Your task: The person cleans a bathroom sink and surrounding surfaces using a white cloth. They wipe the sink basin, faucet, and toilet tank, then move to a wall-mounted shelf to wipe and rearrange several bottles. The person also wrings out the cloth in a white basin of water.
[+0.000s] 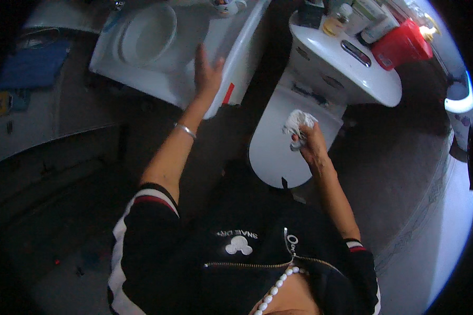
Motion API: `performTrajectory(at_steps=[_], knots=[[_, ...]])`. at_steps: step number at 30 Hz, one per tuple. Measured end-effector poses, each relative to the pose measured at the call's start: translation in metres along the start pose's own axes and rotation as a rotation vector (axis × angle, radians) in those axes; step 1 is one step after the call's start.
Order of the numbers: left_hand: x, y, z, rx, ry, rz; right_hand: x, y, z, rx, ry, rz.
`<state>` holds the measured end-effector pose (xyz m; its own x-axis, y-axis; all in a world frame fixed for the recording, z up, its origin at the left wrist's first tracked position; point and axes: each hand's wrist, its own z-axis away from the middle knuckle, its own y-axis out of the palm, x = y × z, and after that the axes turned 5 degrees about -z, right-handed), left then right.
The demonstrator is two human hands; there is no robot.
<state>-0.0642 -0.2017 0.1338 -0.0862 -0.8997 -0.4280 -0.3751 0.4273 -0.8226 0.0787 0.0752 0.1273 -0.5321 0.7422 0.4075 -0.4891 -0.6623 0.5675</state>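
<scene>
My right hand (312,143) is closed round a crumpled white cloth (298,122), over the white toilet lid (270,139). Whether the cloth touches the lid I cannot tell. My left hand (207,76) is open, its fingers apart, with nothing in it. It is at the near right part of the white washbasin (165,86); contact with the rim is unclear. The toilet lid is down, in front of the cistern (326,65).
On the cistern top stand a red pump bottle (399,46), a bottle of yellowish liquid (335,22) and several boxes. A white bowl (151,34) sits in the basin. At the far left is a blue cloth (34,65). A white container (460,107) is by the right wall.
</scene>
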Motion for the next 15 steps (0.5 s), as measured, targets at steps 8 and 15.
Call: performTrajectory(at_steps=[8, 15], knots=[[0.132, -0.015, -0.101, -0.416, -1.231, 1.365, -0.01, -0.036, -0.025, -0.036, 0.067, 0.067], [0.21, 0.041, -0.084, -0.535, -1.332, 1.842, -0.017, -0.034, -0.036, 0.077, 0.159, 0.038]])
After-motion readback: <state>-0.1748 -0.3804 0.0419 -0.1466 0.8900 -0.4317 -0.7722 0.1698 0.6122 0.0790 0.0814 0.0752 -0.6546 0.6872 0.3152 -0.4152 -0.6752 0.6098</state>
